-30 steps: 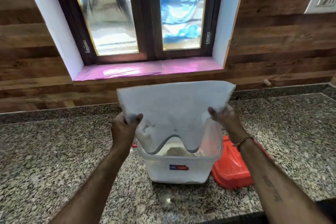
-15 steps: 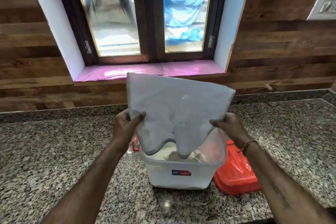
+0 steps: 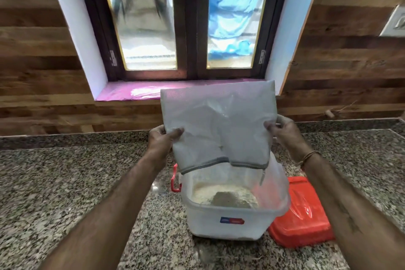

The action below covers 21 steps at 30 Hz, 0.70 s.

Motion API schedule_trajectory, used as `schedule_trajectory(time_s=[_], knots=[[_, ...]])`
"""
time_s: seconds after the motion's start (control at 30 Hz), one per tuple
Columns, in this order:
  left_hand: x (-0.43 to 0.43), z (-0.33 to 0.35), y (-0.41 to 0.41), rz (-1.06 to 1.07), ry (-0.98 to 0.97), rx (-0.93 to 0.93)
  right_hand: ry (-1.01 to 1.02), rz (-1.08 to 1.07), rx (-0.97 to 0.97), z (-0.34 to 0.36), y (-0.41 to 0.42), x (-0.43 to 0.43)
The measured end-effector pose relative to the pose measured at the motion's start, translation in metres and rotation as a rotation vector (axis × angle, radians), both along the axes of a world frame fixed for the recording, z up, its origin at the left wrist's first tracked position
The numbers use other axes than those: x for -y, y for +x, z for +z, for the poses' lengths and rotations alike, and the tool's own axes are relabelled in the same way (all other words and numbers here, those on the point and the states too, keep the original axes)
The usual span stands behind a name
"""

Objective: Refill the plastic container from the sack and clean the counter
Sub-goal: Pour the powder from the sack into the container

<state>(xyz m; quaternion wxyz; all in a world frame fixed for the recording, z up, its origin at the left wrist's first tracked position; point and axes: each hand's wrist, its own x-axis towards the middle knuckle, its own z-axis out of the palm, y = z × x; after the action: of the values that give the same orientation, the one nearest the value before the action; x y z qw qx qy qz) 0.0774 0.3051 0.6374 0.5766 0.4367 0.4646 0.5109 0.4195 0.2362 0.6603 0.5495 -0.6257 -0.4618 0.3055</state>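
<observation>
Sack (image 3: pixel 219 125) lifted higher, woven, limp, both hands (image 3: pixel 163 140) gripping its sides over translucent plastic container (image 3: pixel 228 223), speckled granite.

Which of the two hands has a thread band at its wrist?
The right hand, gripping the sack on the red lid's side. The left hand's wrist is bare.

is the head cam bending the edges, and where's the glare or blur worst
Head view: wide-angle distortion splays the window frame and wall planks outward; backlight through the panes blows out the pink sill and leaves a small glint on the red lid; the forearms blur near the bottom corners, while the sack, left hand, right hand and plastic container stay fairly sharp.
</observation>
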Motion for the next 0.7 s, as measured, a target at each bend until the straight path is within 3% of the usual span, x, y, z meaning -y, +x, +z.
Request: schedule_trajectory(time_s=[0.2,0.4,0.7], knots=[[-0.047,0.013,-0.046,0.014,-0.223,0.064,-0.081,0.054,-0.095,0.035,-0.038,-0.048],[-0.086,-0.01,-0.164,-0.034,-0.437,0.054,-0.288,0.055,-0.1,0.03,-0.131,-0.103],[-0.059,-0.081,-0.339,0.063,-0.408,-0.103,-0.661,0.176,-0.164,-0.057,-0.298,-0.148]])
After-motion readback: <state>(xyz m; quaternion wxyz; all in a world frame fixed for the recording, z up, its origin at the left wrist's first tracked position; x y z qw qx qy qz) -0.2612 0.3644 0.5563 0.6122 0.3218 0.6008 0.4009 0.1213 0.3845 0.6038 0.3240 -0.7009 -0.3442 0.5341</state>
